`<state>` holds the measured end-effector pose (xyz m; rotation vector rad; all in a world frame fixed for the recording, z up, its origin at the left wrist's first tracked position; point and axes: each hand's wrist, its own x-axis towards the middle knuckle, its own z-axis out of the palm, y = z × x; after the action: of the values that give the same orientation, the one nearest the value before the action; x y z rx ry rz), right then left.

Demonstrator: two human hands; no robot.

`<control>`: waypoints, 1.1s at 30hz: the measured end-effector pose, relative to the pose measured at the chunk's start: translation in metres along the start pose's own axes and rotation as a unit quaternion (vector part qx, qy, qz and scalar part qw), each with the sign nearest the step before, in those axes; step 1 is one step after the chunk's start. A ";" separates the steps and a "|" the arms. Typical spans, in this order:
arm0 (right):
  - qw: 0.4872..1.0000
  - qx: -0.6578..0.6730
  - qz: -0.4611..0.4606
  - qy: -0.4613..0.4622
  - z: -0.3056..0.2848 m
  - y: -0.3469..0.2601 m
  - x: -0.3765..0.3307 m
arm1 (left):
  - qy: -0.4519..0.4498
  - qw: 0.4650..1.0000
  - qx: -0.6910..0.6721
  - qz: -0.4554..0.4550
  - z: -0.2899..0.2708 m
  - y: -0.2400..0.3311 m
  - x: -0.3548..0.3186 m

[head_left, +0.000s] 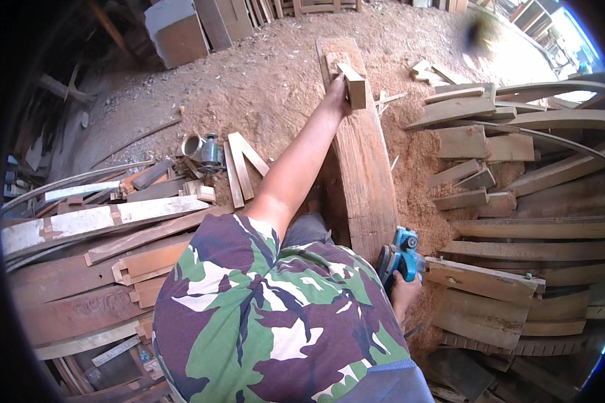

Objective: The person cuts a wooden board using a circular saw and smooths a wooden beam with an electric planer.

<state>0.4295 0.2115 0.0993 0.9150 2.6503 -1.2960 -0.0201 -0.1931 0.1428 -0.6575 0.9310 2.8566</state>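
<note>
My left hand (336, 94) is stretched far forward and grips a small pale wooden block (353, 84) at the far end of a long thick brown beam (364, 178). The beam runs away from me over a sawdust-covered floor. My right hand (405, 290) is low by my right side, closed on the handle of a blue electric hand planer (399, 255). The planer rests at the near right edge of the beam. My camouflage shirt hides the near end of the beam.
Stacked planks and offcuts (517, 235) lie to the right, some of them curved. Long weathered boards and carved pieces (101, 248) are piled on the left. A metal can (203, 149) sits among short sticks. Sawdust (275, 74) covers the ground; boards lean at the back.
</note>
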 end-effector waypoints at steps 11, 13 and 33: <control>0.989 -0.075 -0.090 -0.090 0.013 -0.037 0.016 | 0.037 0.994 -0.030 -0.100 0.027 -0.020 -0.038; 0.988 -0.071 -0.094 -0.101 0.015 -0.035 0.017 | 0.015 0.990 -0.028 -0.138 0.022 -0.031 -0.057; 0.990 -0.026 -0.069 -0.122 0.028 -0.011 0.016 | -0.007 0.998 0.060 -0.032 0.010 -0.043 -0.130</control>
<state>0.4051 0.1935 0.0849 0.5334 2.5782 -1.2671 0.1024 -0.1436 0.1808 -0.6417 1.0506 2.7204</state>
